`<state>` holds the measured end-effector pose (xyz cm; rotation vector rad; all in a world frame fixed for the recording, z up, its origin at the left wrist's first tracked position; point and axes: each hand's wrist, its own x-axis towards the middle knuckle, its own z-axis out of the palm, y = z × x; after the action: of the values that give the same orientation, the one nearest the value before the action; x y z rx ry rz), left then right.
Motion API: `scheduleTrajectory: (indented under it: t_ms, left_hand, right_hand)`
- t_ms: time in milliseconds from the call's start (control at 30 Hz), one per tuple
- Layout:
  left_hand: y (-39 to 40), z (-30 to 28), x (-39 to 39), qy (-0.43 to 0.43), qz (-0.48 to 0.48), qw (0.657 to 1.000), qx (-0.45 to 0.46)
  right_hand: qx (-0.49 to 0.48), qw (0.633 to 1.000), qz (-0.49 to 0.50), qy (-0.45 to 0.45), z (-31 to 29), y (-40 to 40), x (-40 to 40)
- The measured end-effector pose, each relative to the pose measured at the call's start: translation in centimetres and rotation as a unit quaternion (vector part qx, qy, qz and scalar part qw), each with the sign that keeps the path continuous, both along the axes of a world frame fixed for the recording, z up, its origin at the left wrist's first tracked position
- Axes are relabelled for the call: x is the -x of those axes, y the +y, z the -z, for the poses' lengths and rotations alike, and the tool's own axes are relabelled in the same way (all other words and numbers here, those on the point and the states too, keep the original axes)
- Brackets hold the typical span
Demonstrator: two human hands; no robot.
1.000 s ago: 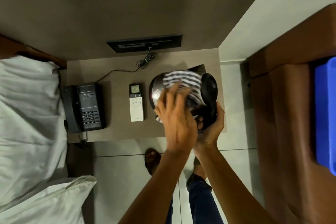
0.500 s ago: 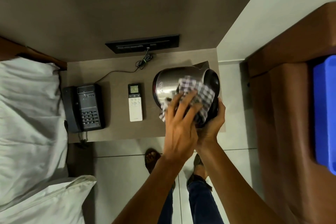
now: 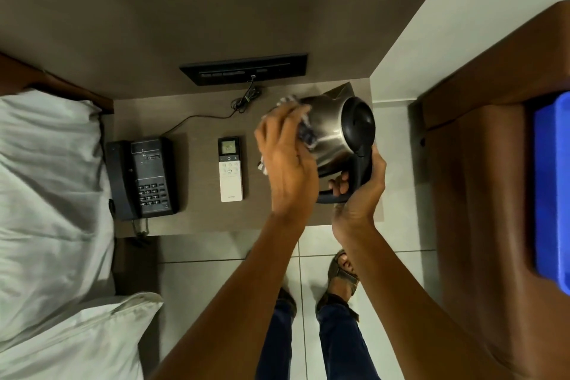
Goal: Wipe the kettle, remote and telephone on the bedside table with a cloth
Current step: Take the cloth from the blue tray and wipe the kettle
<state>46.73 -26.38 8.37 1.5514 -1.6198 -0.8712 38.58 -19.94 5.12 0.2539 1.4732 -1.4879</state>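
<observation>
A steel kettle (image 3: 330, 129) with a black lid and handle is held tilted above the right part of the bedside table (image 3: 197, 216). My right hand (image 3: 361, 194) grips its black handle. My left hand (image 3: 287, 157) presses a checked cloth (image 3: 305, 136) against the kettle's left side; most of the cloth is hidden under my fingers. A white remote (image 3: 230, 169) with a dark screen lies on the table just left of my left hand. A black telephone (image 3: 142, 177) sits at the table's left end.
A bed with white sheets and a pillow (image 3: 49, 210) borders the table on the left. A black socket panel (image 3: 243, 69) with a cable is on the wall behind. A brown cabinet (image 3: 481, 194) with a blue item (image 3: 552, 194) stands on the right. My feet are on the tiled floor.
My left hand has slid the cloth from the kettle's lid end to its left side. The kettle has been turned, so its black lid now faces right.
</observation>
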Motion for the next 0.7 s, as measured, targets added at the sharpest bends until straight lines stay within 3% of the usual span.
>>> scheduleTrajectory:
  t_ms: [100,167,300,400,467,600,700]
  left_hand:
    - [1.7,0.7,-1.0,-0.055,0.142,0.987,0.058]
    - [3.3,1.8,-3.1,-0.071,0.154,0.985,0.037]
    - [1.9,2.9,-4.9,-0.056,0.02,0.996,-0.069]
    - [-2.5,2.5,-2.6,-0.054,-0.078,0.992,-0.082]
    - [-3.6,1.6,-0.7,-0.054,-0.04,0.997,-0.047]
    - [0.7,0.5,-1.2,-0.1,0.142,0.983,0.05]
    - [4.0,1.6,-4.5,-0.095,0.144,0.985,0.0]
  right_hand:
    - [0.0,1.0,-0.005,0.015,0.0,0.5,0.1]
    - [-0.011,1.0,-0.012,0.022,0.1,0.9,0.2]
    - [-0.031,0.999,-0.025,0.011,0.2,1.8,0.1]
    - [-0.036,0.999,-0.028,0.001,0.3,2.5,-0.7]
    - [-0.039,0.999,-0.032,0.003,0.3,2.7,-1.2]
    - [-0.05,0.999,0.001,-0.009,0.3,2.7,-1.6]
    - [-0.044,0.999,0.004,0.003,0.4,3.2,-1.2]
